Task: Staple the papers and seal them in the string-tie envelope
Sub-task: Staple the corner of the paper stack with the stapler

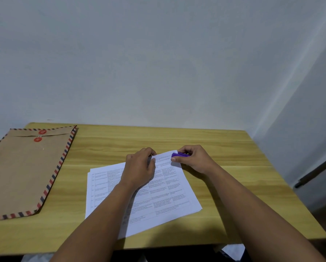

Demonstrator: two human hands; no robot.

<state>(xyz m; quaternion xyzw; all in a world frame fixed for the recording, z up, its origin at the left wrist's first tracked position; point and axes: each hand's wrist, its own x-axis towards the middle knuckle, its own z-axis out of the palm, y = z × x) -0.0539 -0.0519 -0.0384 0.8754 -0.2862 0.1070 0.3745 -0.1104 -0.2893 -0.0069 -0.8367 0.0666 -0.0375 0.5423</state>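
A stack of printed white papers [164, 193] lies slightly fanned on the wooden table [224, 148], turned at an angle. My right hand [194, 159] grips a small purple stapler [180, 154] set over the stack's far right corner. My left hand [139, 167] rests on the papers and pinches their far edge just left of that corner. A brown string-tie envelope [22, 173] with a red and blue striped border and two red button discs lies flat at the table's left, its flap down.
A grey wall stands right behind the table's far edge. To the right, a dark bar [315, 173] runs along a pale panel beyond the table. Bare wood lies between the envelope and the papers.
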